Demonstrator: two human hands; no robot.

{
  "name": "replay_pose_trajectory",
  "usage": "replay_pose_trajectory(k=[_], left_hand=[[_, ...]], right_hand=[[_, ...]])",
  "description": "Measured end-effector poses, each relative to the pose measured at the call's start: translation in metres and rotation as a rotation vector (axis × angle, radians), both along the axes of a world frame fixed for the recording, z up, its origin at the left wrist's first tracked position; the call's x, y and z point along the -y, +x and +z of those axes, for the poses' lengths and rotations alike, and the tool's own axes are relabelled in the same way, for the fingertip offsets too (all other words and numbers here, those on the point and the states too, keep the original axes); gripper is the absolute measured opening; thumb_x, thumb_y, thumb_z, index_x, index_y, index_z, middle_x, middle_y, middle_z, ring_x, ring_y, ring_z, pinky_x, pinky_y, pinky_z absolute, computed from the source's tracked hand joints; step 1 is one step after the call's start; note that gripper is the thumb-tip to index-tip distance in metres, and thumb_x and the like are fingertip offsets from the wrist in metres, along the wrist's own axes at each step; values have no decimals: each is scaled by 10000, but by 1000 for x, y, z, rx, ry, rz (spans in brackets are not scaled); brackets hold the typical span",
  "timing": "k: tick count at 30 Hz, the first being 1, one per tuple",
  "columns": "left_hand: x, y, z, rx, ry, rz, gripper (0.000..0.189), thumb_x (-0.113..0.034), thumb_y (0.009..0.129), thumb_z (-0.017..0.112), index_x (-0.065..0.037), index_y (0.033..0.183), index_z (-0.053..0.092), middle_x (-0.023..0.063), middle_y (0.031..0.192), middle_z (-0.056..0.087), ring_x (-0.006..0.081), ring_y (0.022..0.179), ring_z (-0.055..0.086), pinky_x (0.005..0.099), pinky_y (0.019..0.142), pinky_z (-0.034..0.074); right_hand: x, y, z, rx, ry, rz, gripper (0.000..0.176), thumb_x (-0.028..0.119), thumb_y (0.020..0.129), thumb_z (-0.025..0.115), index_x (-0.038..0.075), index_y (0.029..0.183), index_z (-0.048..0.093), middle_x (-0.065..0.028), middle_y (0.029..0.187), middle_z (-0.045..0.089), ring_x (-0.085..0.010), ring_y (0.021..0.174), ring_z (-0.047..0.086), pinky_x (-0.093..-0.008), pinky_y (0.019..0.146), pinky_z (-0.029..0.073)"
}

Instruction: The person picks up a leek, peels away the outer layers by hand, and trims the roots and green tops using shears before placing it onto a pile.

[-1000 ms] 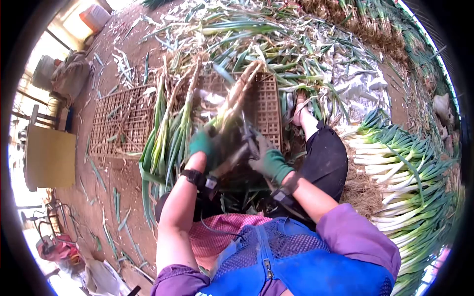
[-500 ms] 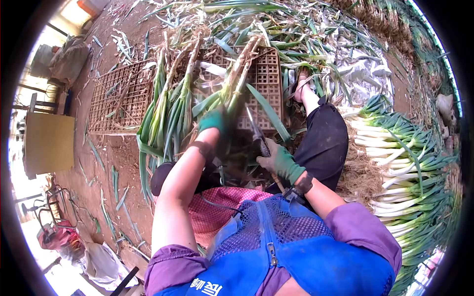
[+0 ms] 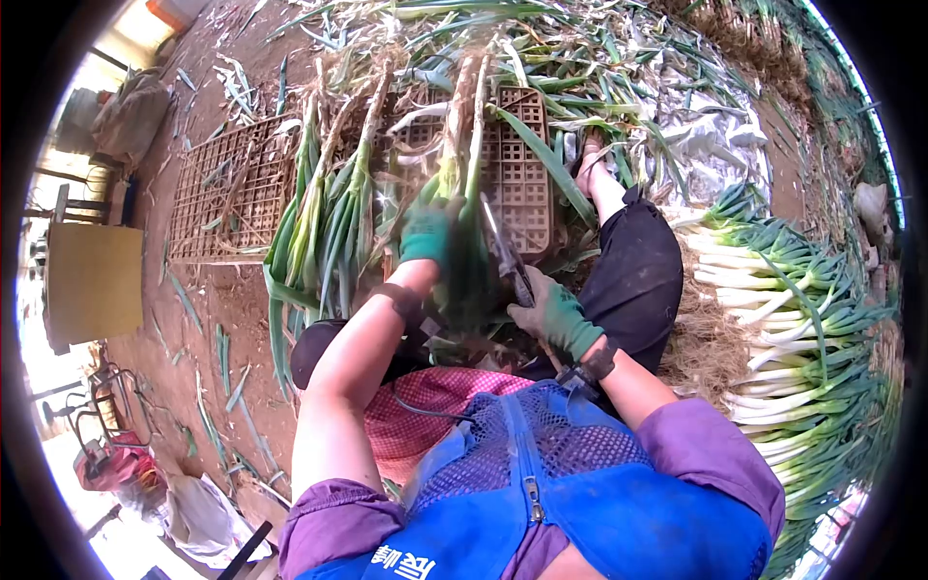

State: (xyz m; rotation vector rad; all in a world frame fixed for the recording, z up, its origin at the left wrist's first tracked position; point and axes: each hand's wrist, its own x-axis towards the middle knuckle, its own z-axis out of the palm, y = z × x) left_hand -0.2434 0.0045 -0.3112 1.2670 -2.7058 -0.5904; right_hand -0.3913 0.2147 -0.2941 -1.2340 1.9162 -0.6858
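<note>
My left hand [image 3: 425,237], in a green glove, is closed around a few green onions [image 3: 462,126]. Their dirty roots point away from me over the brown plastic crate [image 3: 527,184], and their leaves hang blurred towards my lap. My gloved right hand [image 3: 556,314] grips what looks like an air blow gun [image 3: 507,259], its thin metal nozzle aimed forward just right of the stalks. A hose-like line runs down from that hand. Left of my left hand, more untrimmed green onions [image 3: 333,217] lie across the crates, leaves towards me.
A second crate [image 3: 227,193] stands at left. Cleaned green onions [image 3: 773,319] are stacked to my right, white ends inward. Leaf scraps and a silvery sheet [image 3: 715,145] cover the ground ahead. A yellowish board [image 3: 95,280] stands far left. My right foot [image 3: 599,179] is beside the crate.
The green onions in my left hand have turned from a rightward slant to nearly straight ahead. My right hand with the blow gun has shifted only slightly.
</note>
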Motion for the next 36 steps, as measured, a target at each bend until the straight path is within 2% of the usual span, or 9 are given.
replay_pose_trajectory(k=[3,10,13,16,19,22,26,31,36], left_hand=[[-4,-11,1,108,183,57,542,-329,815,713,-151,1290,521,188,1178,606,399,1094,589,488,925,492],[9,-28,-3,165,220,153,533,-280,801,724,-136,1266,507,234,1214,555,417,1105,575,496,917,491],[2,-21,-6,120,142,152,269,-227,945,531,-179,1209,532,225,1189,572,418,1087,610,508,891,509],[2,-14,-13,80,124,123,291,-206,928,549,-181,1218,526,235,1190,576,429,1080,607,512,879,511],[2,-11,5,88,189,130,594,-371,846,681,-125,1358,505,227,1230,587,405,1147,582,471,948,498],[15,-7,-1,-82,354,423,622,-461,839,682,-78,1315,566,233,1166,650,380,1104,627,455,952,500],[36,34,-42,55,442,340,631,-486,821,676,9,1208,617,236,1095,689,345,1054,669,430,911,513],[31,25,-50,-163,922,358,524,-379,799,788,-4,1143,663,64,884,687,166,680,621,303,560,492],[0,3,-2,-350,1109,340,350,-257,851,737,-8,1087,673,76,938,694,186,798,670,356,641,562]], right_hand=[[1,3,3,44,-63,20,621,287,728,744,5,1245,548,-285,1092,640,-435,1040,614,-444,898,498],[78,-30,27,75,-40,-4,590,263,750,737,43,1270,564,-231,1066,677,-349,983,664,-410,876,511],[127,-51,9,-146,94,-13,551,295,749,707,18,1206,572,-243,1100,661,-378,1016,647,-444,902,505],[170,-70,22,13,138,-64,507,285,742,695,18,1159,583,-245,1094,662,-376,1030,649,-458,910,507],[203,-91,-18,-416,-24,-84,450,269,751,675,18,1114,589,-235,1089,662,-354,993,660,-445,881,518],[182,-78,33,-32,202,-34,481,274,752,678,11,1143,582,-218,1079,664,-329,961,662,-424,864,516],[115,-51,32,49,90,120,600,326,757,707,64,1271,540,-193,1000,684,-305,907,667,-414,833,521],[33,-23,8,82,21,143,721,315,742,734,47,1362,480,-261,1080,660,-395,1001,652,-434,869,512],[2,-4,34,-15,-48,119,681,243,748,732,-6,1334,490,-258,1082,658,-371,1003,650,-410,881,506]])
